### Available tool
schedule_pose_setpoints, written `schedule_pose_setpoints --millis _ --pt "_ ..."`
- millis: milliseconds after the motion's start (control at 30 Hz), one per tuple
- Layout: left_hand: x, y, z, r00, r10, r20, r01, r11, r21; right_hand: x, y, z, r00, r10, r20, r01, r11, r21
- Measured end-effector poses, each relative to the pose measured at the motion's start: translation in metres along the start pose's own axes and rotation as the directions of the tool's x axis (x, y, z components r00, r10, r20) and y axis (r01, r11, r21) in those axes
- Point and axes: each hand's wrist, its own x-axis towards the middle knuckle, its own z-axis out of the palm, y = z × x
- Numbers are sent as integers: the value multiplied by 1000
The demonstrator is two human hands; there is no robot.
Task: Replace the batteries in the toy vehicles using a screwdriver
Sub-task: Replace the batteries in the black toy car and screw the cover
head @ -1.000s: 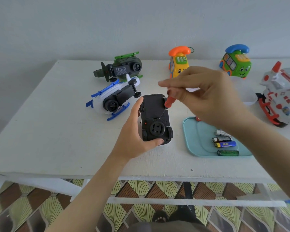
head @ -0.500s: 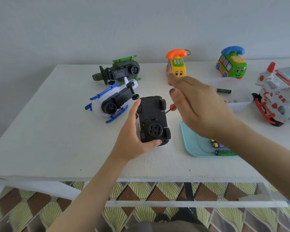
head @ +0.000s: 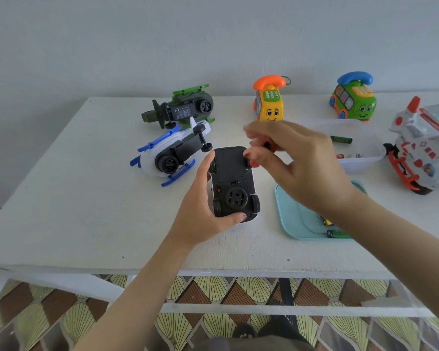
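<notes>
A toy car (head: 232,181) lies upside down on the white table (head: 86,198), its black underside facing up. My left hand (head: 203,206) grips it from the left side and the near end. My right hand (head: 297,168) is over the car's right edge, its blurred fingers pinching a small screwdriver (head: 266,145) with an orange-red handle. The thin shaft slants down to the car's underside near the speaker holes. Batteries (head: 336,233) lie on a teal tray (head: 294,219), partly hidden by my right forearm.
A white-and-blue helicopter (head: 170,153) and a green one (head: 183,108) lie overturned at the back left. A yellow phone car (head: 269,102), a green phone car (head: 352,98), a clear tub (head: 360,150) holding batteries and a white-red helicopter (head: 421,150) stand behind and right.
My right hand opened its fingers off the screwdriver half a second ago and now pinches the handle again. The left hand and the car have stayed in place.
</notes>
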Motion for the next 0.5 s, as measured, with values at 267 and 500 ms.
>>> schedule_pose_setpoints --millis 267,500 --pt "1 0 0 1000 6 5 -6 1000 11 7 0 -6 995 2 104 -22 981 190" --pt "1 -5 0 1000 11 2 -11 1000 12 2 -10 -2 1000 -1 -22 1 1000 19"
